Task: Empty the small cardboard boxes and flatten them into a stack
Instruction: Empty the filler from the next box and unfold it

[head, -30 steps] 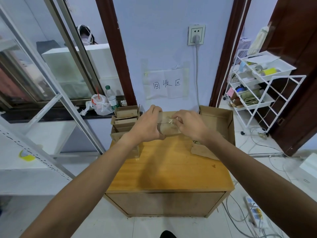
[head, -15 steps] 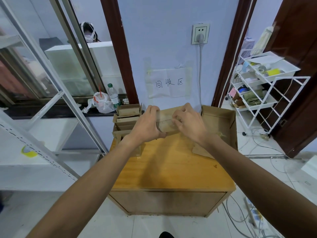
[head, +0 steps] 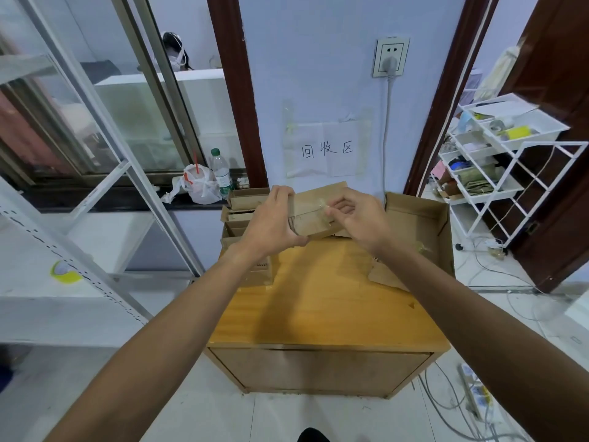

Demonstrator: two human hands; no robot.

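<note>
Small cardboard box (head: 310,215) is up in the air over the tabletop's (head: 325,298) far edge, held between both hands. It looks light and thin-walled, stiff along the folds but easy to crush, so the ends are the place to hold it. Left grip (head: 271,224) wraps round the left end, and right grip (head: 360,218) pinches the clear tape (head: 322,205) at the seam. Half a second back that right grip covered the box's right end. Now it sits further right and more of the face shows.
</note>
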